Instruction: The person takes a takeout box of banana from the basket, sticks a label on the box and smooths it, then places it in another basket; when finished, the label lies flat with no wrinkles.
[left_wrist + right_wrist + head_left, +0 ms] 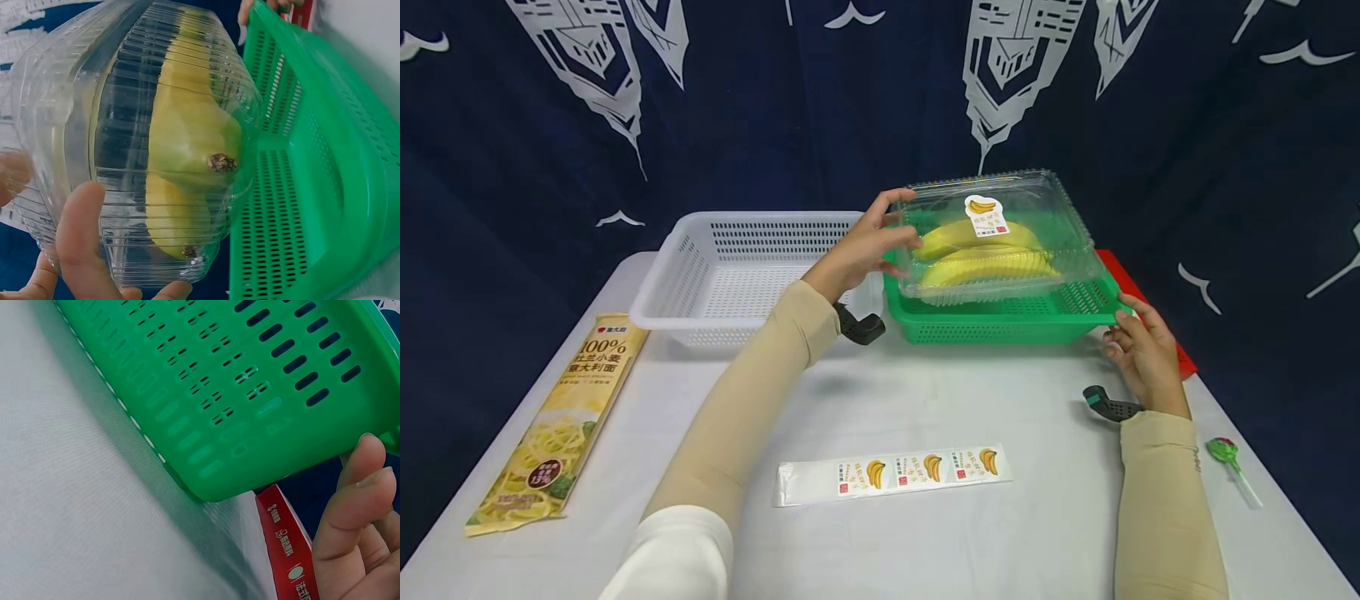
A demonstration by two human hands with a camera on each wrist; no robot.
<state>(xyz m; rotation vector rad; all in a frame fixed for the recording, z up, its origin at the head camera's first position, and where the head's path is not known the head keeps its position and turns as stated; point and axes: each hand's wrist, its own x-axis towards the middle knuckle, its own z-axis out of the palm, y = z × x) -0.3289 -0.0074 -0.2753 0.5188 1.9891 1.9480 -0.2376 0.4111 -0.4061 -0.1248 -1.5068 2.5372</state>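
My left hand (868, 248) grips the left end of a clear plastic clamshell box (1071, 242), its thumb across the near side in the left wrist view. Inside lie two yellow bananas (992, 265), their dark tips facing this hand. A white banana sticker (987, 217) is on the lid. The box is held tilted over a green plastic basket (992, 332), overlapping its back part in the head view. At the basket's right front corner, my right hand (1146, 354) holds the rim between thumb and fingers; the right wrist view (356, 519) shows these fingertips at the basket's end wall.
Left of the green basket stands a white basket (651, 312). A pasta packet (561, 425) lies at the left edge, a strip of banana stickers (895, 473) at the front, and a lollipop (1225, 452) at the right. Behind the right hand is a red package (1186, 362).
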